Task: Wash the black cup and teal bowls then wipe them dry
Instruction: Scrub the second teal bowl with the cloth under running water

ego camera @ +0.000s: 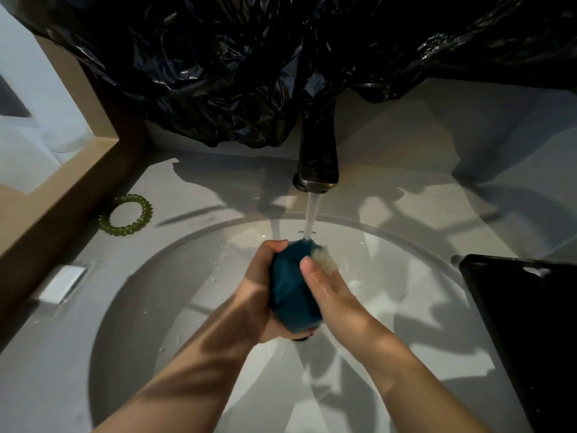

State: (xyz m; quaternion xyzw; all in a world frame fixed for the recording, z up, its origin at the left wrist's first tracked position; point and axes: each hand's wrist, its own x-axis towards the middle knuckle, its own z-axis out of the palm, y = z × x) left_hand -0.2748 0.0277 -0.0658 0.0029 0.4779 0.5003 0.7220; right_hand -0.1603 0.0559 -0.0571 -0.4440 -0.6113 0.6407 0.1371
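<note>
Now, dim light over a grey bench (406, 151) with a round white sink (131, 307) set in it. Black plastic sheeting (234, 73) hangs over the back, down to the dark tap (317, 157), and the water (312, 214) is running. Green coil hair tie (118, 231) out left, black tray (530, 323) on the right. Over the basin my left grip (259, 292) wraps the teal bowl (292, 295) under the stream; my right grip (331, 295) pinches its wall, thumb outside, fingers hidden in the splash.
</note>
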